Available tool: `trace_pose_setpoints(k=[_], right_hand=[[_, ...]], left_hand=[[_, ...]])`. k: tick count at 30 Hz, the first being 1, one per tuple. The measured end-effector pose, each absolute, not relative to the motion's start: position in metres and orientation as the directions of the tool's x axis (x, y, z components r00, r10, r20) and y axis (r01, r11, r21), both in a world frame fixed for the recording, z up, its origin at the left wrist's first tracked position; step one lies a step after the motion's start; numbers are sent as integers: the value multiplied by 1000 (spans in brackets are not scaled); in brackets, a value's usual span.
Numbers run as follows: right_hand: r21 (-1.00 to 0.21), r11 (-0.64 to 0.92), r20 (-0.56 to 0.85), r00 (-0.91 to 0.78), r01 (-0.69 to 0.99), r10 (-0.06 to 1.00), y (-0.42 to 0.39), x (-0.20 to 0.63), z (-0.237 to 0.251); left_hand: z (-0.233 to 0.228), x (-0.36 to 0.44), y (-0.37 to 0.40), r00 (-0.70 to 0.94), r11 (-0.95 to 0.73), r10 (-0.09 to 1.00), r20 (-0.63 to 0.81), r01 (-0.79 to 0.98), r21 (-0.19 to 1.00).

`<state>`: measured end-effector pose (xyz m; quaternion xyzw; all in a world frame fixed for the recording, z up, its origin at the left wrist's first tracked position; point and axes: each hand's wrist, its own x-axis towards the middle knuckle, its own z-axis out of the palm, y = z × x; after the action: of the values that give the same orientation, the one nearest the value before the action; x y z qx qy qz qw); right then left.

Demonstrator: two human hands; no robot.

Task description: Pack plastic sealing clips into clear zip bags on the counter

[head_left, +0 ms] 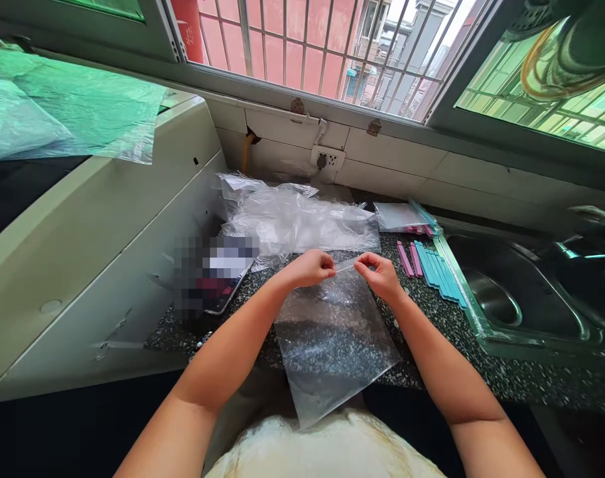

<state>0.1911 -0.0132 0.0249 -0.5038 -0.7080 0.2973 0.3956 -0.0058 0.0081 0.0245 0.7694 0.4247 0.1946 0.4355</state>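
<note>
A clear plastic bag [332,338] lies flat on the speckled dark counter [442,318], its lower end hanging over the front edge. My left hand [310,267] pinches the bag's top edge on the left. My right hand [379,271] pinches the same top edge on the right. The two hands are a short gap apart, with the bag's mouth stretched between them.
A heap of clear plastic bags [297,219] lies behind. Pink sticks [409,259] and blue sticks [439,272] lie to the right, beside a steel sink [511,299]. A phone [217,275] lies at the left, next to a white appliance [98,219]. A wall socket [327,159] sits under the window.
</note>
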Motion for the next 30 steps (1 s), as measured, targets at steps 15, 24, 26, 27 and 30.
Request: trace_pose_setpoints(k=[15,24,26,27,30], right_hand=[[-712,439,320,-303,549,898,-15,191,24],[-683,457,335,-312,569,889,-14,191,22],[-683,461,338,-315,567,887,-14,191,22],[-683,463,341,-314,565,886,-14,191,22],[-683,464,344,-311,564,886,-15,191,22]], left_hand=[[26,-2,4,595,-309,802,-40,472,825],[28,-3,3,590,-288,805,-61,480,829],[28,-3,3,591,-290,804,-59,477,830],[28,-3,3,592,-290,804,-59,477,829],[27,-3,3,593,-288,803,-65,482,828]])
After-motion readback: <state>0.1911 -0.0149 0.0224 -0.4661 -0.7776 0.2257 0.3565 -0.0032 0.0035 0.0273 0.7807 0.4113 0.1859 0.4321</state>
